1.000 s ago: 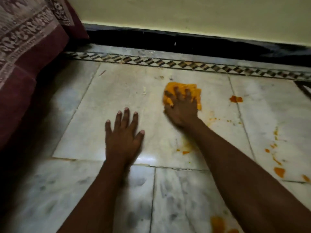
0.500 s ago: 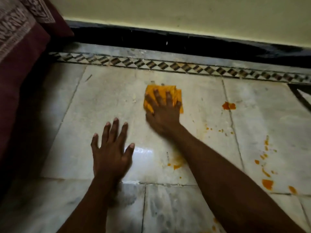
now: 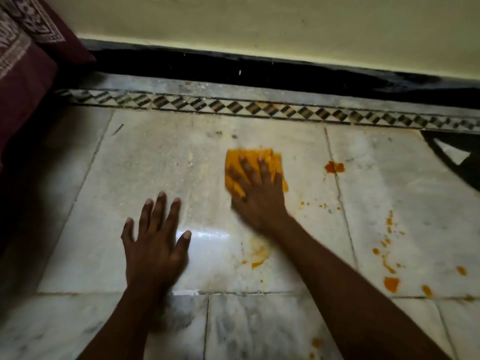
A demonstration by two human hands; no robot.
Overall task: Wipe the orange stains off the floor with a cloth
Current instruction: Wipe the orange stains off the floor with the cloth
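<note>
So the right hand is flat on a folded orange cloth, fingers spread and pressing it onto the marble floor rather than gripping it. The cloth sits on the big middle tile, a bit short of the patterned border strip along the wall. The hand looks slightly blurred, so I'd guess it's mid-wipe. The left hand is just planted palm-down on the same tile, fingers straight and splayed, holding nothing, probably bracing.

Progress-wise I'd call it early to middle. The area left of the cloth looks free of orange. But there's plenty left:
- a faint smear with small orange bits just beside the right forearm, looks half wiped
- a bright blob right by the tile joint, to the right of the cloth
- tiny specks between the cloth and that joint
- a whole trail of drips and a bigger patch on the right-hand tile
- a couple of spots near the bottom edge by the forearm

The cloth itself is already orange, so hard to tell how loaded it is. Could start smearing instead of lifting, just my guess
</note>
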